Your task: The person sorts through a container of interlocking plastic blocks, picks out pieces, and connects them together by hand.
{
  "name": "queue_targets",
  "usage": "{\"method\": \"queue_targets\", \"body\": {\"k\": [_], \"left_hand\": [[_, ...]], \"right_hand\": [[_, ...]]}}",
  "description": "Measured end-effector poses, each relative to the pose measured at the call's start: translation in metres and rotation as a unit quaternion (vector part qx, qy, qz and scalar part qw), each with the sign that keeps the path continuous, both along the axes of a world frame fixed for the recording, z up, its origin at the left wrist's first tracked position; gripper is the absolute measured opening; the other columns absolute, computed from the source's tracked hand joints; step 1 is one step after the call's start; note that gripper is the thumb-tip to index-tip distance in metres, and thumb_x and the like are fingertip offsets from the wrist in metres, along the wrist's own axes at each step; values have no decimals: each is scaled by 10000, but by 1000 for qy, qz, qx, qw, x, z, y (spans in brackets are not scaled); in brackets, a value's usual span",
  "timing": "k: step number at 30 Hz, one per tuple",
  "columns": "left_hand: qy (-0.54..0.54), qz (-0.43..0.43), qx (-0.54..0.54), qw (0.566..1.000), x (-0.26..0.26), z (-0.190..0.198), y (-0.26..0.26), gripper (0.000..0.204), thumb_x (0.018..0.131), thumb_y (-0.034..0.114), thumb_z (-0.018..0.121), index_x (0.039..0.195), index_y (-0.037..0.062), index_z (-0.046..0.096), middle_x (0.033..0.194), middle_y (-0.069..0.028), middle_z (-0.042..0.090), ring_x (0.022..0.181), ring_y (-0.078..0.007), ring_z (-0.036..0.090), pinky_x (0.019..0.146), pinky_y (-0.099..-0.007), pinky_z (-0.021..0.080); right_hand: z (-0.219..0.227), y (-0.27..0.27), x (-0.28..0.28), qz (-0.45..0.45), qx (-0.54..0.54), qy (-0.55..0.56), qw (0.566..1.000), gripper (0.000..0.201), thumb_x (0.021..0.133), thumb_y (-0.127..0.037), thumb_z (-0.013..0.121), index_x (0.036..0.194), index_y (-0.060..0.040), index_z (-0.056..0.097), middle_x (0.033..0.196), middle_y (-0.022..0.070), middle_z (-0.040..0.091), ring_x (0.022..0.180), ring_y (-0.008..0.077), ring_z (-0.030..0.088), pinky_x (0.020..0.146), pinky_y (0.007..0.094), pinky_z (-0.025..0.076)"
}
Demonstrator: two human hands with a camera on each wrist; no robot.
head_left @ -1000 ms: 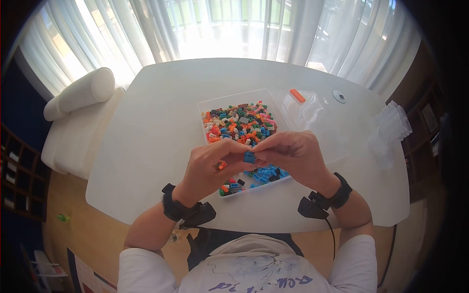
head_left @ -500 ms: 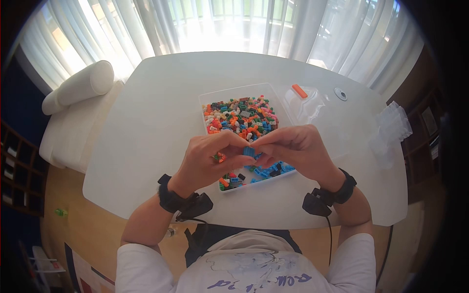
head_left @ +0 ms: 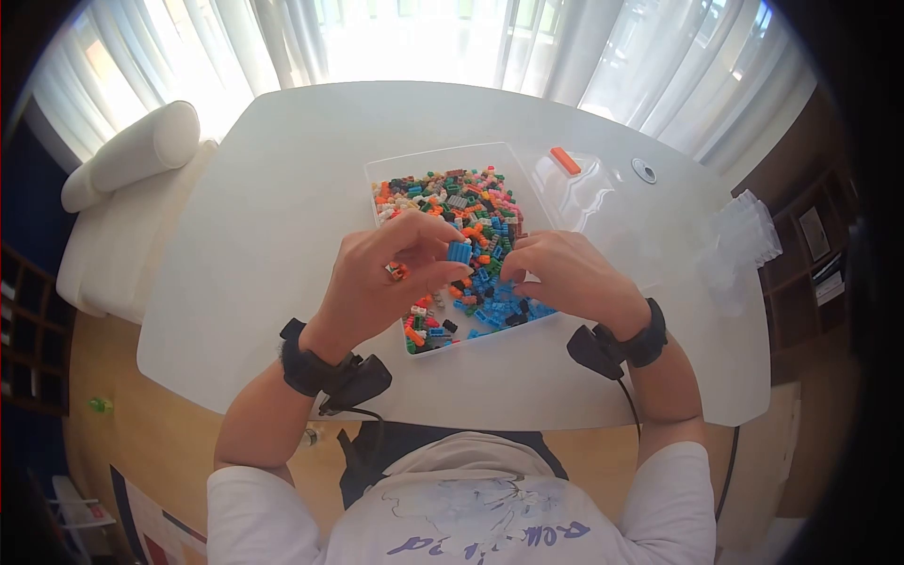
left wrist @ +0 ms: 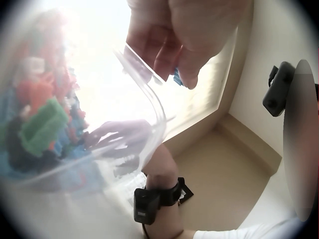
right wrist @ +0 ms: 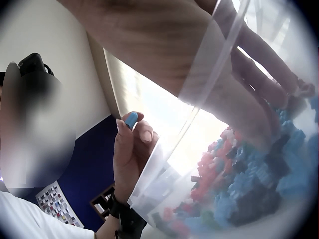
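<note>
Between its thumb and index finger my left hand (head_left: 377, 273) pinches a small ridged block of blue building bricks (head_left: 459, 252), held up over the near left part of the bin. In the right wrist view the end of this blue block (right wrist: 131, 119) pokes out past the fingertips. My right hand (head_left: 576, 275) reaches down into the clear plastic bin (head_left: 374, 188) at its right side. Its fingers (right wrist: 254, 109) extend into the loose blue bricks (right wrist: 244, 184), with the tips partly hidden among them. Mixed orange, green, white and pink bricks (head_left: 457, 201) fill the far part of the bin.
A clear plastic lid (head_left: 586, 193) lies right of the bin with an orange bar (head_left: 565, 160) on it. Clear plastic packaging (head_left: 744, 231) sits at the table's right side, near a round metal disc (head_left: 644, 170). A white cushioned seat (head_left: 122, 226) stands at the left.
Both hands were together at the blue block. My right hand has let go and moved right and down into the bin, while my left hand keeps hold of the block.
</note>
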State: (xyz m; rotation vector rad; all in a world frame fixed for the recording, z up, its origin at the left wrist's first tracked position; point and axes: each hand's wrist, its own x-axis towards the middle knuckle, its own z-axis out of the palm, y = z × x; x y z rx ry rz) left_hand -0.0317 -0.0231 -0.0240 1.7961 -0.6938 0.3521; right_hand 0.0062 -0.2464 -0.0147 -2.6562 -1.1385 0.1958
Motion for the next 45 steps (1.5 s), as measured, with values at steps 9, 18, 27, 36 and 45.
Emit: {"method": "queue_targets", "body": {"k": [9, 18, 27, 36, 45], "left_hand": [[3, 8, 37, 999, 0, -2, -2, 207, 737, 99, 708, 886, 35, 580, 699, -27, 612, 593, -77, 605, 548, -201, 473], [13, -3, 43, 999, -1, -1, -4, 203, 741, 104, 705, 893, 33, 591, 717, -28, 622, 604, -82, 611, 552, -202, 474], [59, -11, 114, 992, -2, -3, -8, 208, 747, 148, 698, 879, 50, 571, 717, -38, 612, 610, -118, 597, 565, -224, 479], [57, -39, 106, 992, -4, -5, -10, 222, 731, 143, 709, 875, 53, 565, 722, -47, 616, 646, -138, 607, 612, -241, 488], [87, -68, 35, 993, -8, 1, -9, 206, 729, 100, 713, 863, 52, 563, 741, -32, 629, 712, -121, 642, 651, -217, 508]], "right_hand": [[-4, 3, 4, 6, 12, 21, 1000, 73, 678, -105, 664, 750, -90, 653, 738, 50, 600, 752, 227, 569, 657, 340, 439], [-11, 2, 6, -3, 92, -4, 996, 54, 686, -109, 640, 725, -75, 653, 679, 72, 622, 687, 242, 590, 641, 345, 450], [9, 2, 3, -118, 271, 222, 929, 92, 769, -68, 638, 826, 4, 640, 676, 51, 628, 590, 79, 591, 545, 218, 472], [16, 12, -17, -54, 289, 160, 942, 66, 753, -30, 640, 803, 6, 619, 709, 43, 634, 631, 71, 593, 568, 212, 479], [13, 13, -16, -59, 385, 308, 868, 64, 771, -23, 631, 808, 9, 590, 730, 68, 642, 683, 105, 629, 617, 222, 512]]}}
